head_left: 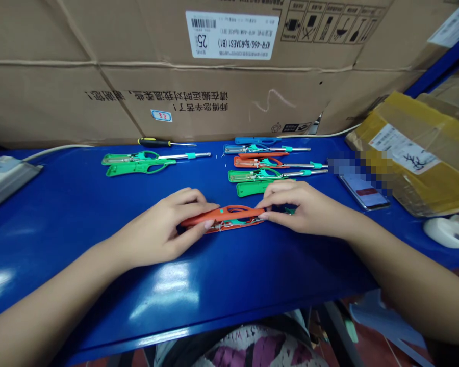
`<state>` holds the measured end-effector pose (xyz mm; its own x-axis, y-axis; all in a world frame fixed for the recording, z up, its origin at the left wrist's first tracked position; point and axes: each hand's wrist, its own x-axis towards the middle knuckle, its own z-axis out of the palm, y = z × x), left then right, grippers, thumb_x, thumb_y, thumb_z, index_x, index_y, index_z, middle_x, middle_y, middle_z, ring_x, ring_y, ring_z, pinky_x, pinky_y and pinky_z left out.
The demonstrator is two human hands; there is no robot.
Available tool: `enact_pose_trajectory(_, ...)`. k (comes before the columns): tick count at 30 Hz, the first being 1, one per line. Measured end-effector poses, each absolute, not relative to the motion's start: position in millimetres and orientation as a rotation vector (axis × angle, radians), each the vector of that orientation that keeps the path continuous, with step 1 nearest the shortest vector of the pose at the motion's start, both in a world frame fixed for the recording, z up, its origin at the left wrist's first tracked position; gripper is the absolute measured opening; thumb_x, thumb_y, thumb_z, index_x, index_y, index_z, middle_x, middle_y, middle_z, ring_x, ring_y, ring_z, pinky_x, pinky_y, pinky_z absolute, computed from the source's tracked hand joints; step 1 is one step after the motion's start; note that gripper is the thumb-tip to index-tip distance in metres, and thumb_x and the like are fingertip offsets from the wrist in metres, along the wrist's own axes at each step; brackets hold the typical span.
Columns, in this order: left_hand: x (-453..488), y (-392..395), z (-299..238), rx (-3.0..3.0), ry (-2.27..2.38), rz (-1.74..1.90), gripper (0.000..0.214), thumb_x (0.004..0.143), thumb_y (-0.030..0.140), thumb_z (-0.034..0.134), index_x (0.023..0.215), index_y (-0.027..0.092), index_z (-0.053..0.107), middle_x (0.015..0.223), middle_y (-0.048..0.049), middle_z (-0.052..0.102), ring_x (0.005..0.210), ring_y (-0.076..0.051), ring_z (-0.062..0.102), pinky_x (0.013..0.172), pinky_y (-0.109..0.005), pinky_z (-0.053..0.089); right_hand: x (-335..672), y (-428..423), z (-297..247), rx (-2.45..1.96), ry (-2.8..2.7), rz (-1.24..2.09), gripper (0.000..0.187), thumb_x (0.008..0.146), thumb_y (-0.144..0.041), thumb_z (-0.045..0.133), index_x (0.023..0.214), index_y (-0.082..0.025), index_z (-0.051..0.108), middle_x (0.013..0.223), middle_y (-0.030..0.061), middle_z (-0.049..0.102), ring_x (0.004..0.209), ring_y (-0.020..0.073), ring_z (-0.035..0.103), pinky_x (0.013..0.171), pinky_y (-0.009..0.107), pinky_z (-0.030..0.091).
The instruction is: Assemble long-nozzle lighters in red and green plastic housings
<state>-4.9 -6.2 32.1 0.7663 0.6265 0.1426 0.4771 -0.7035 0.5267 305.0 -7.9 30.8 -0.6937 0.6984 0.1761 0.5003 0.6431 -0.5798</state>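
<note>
While the left hand (176, 219) pinches the left end of an orange lighter (225, 214) between thumb and fingers, the right hand (296, 206) grasps its right end with thumb and fingertips, the lighter being at the middle of the blue table (252, 278), one shell half over the other and inner parts showing on the near side. Just beyond, toward the right, lie opened blue (245, 149), orange (248, 162) and green lighters (243, 176), while an opened green lighter (122, 158) lies far left near a screwdriver (153, 142). Farther right, a phone (361, 188) lies beside a yellow-taped parcel (416, 132).
</note>
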Motion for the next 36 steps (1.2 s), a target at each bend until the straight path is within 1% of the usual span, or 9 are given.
enact_pose_trajectory(3, -4.4, -6.6, 32.1, 2.562, 0.809, 0.394, 0.031, 0.096, 0.028, 0.058, 0.125, 0.020, 0.068, 0.109, -0.0067, 0.064, 0.099, -0.020, 0.060, 0.086, -0.031, 0.051, 306.1, -8.4, 29.1, -0.924, -2.583, 0.598, 0.014, 0.094, -0.026, 0.068, 0.103, -0.020, 0.077, 0.093, 0.0039, 0.068, 0.087, 0.0168, 0.062, 0.082, 0.033, 0.045)
enact_pose_trajectory(5, -4.2, -6.4, 30.2, 2.613, 0.801, 0.373, 0.031, 0.094, 0.026, 0.059, 0.123, 0.020, 0.069, 0.106, -0.0071, 0.064, 0.097, -0.021, 0.060, 0.084, -0.033, 0.051, 306.7, -8.8, 27.3, -0.936, -2.629, 0.553, 0.014, 0.094, -0.026, 0.068, 0.103, -0.021, 0.076, 0.093, 0.0034, 0.067, 0.088, 0.0170, 0.061, 0.084, 0.034, 0.043)
enact_pose_trajectory(10, -5.4, -6.4, 27.0, 2.666, 0.807, 0.342, 0.032, 0.096, 0.030, 0.057, 0.123, 0.021, 0.070, 0.106, -0.0077, 0.064, 0.094, -0.021, 0.062, 0.081, -0.034, 0.053, 307.3, -10.3, 26.2, -0.945, -2.688, 0.421, 0.014, 0.096, -0.027, 0.065, 0.102, -0.021, 0.076, 0.091, 0.0036, 0.065, 0.086, 0.0174, 0.060, 0.085, 0.036, 0.040)
enact_pose_trajectory(16, -6.4, -9.1, 27.5, 2.604, 0.909, 0.307, 0.032, 0.099, 0.036, 0.055, 0.124, 0.023, 0.070, 0.111, -0.0070, 0.062, 0.090, -0.018, 0.063, 0.076, -0.029, 0.055, 306.5, -12.7, 27.9, -0.956, -2.720, 0.333, 0.016, 0.097, -0.026, 0.062, 0.103, -0.021, 0.076, 0.093, 0.0039, 0.066, 0.088, 0.0180, 0.060, 0.083, 0.035, 0.039)
enact_pose_trajectory(23, -10.8, -6.3, 21.0, 2.636, 0.912, 0.272, 0.034, 0.100, 0.041, 0.055, 0.127, 0.024, 0.069, 0.115, -0.0078, 0.064, 0.098, -0.021, 0.064, 0.083, -0.034, 0.056, 305.0, -15.1, 31.0, -0.938, -2.785, 0.221, 0.021, 0.100, -0.025, 0.056, 0.102, -0.020, 0.076, 0.091, 0.0044, 0.066, 0.088, 0.0188, 0.059, 0.085, 0.036, 0.039)
enact_pose_trajectory(26, -12.2, -5.3, 17.8, 2.700, 0.919, 0.242, 0.037, 0.100, 0.044, 0.057, 0.130, 0.024, 0.067, 0.117, -0.0085, 0.064, 0.099, -0.022, 0.064, 0.085, -0.037, 0.057, 302.1, -18.6, 34.3, -0.917, -2.848, 0.162, 0.024, 0.101, -0.024, 0.053, 0.104, -0.018, 0.076, 0.095, 0.0057, 0.067, 0.090, 0.0197, 0.059, 0.084, 0.037, 0.038)
enact_pose_trajectory(29, -10.8, -8.3, 18.0, 2.760, 0.934, 0.224, 0.036, 0.099, 0.043, 0.058, 0.128, 0.023, 0.069, 0.115, -0.0090, 0.065, 0.096, -0.023, 0.065, 0.084, -0.037, 0.058, 298.3, -22.0, 35.1, -0.918, -2.901, 0.144, 0.025, 0.101, -0.029, 0.054, 0.108, -0.018, 0.075, 0.100, 0.0068, 0.069, 0.091, 0.0209, 0.060, 0.082, 0.037, 0.038)
enact_pose_trajectory(32, -6.0, -13.5, 19.6, 2.816, 0.937, 0.237, 0.035, 0.102, 0.038, 0.054, 0.127, 0.020, 0.069, 0.110, -0.0105, 0.066, 0.094, -0.022, 0.065, 0.081, -0.036, 0.058, 295.9, -23.0, 31.3, -0.941, -2.881, 0.100, 0.029, 0.100, -0.035, 0.056, 0.115, -0.018, 0.073, 0.101, 0.0085, 0.071, 0.092, 0.0237, 0.062, 0.081, 0.039, 0.040)
enact_pose_trajectory(36, 2.1, -17.6, 17.0, 2.956, 0.921, 0.279, 0.039, 0.105, 0.034, 0.046, 0.130, 0.014, 0.067, 0.107, -0.0127, 0.066, 0.091, -0.024, 0.065, 0.077, -0.038, 0.059, 294.5, -21.6, 23.6, -0.993, -2.771, 0.046, 0.041, 0.097, -0.038, 0.060, 0.131, -0.015, 0.065, 0.118, 0.0135, 0.072, 0.105, 0.0285, 0.063, 0.089, 0.043, 0.045)
